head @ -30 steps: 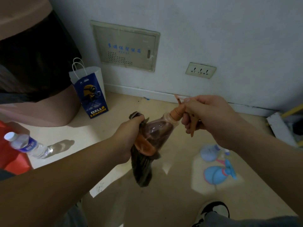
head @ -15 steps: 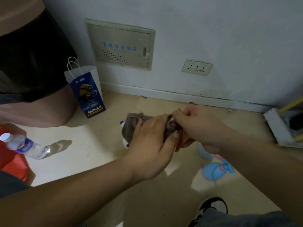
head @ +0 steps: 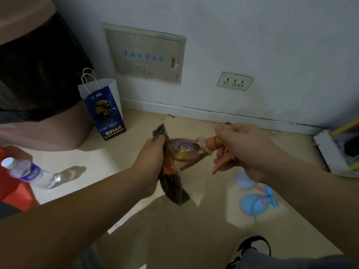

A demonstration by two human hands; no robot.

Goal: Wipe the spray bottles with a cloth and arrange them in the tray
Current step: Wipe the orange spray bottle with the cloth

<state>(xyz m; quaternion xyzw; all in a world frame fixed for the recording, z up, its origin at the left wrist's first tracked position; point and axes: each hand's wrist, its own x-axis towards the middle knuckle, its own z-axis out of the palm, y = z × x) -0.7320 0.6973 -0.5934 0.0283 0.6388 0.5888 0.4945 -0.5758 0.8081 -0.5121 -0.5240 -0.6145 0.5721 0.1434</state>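
The floor point(head: 174, 226) in the middle lies open. At the right, two blue spray bottles point(head: 256, 204) lie on it. A paper bag point(head: 104, 113) stands by the wall at left, and a water bottle point(head: 31, 173) lies tilted farther left.

Looking like a room in a home or flat, seen at floor level. Painted wall point(head: 252, 35) is carrying a recessed panel point(head: 145, 55) with blue lettering and a vent grille, plus a socket point(head: 235, 81) low down. White skirting point(head: 194, 111) is running along a beige floor point(head: 184, 230), grubby at the joint. Household clutter is sitting around: paper bag point(head: 104, 111) standing by the wall, water bottle point(head: 29, 172) lying at left, blue sprayers point(head: 252, 204) lying at right. A shoe point(head: 250, 247) is showing at the bottom edge.
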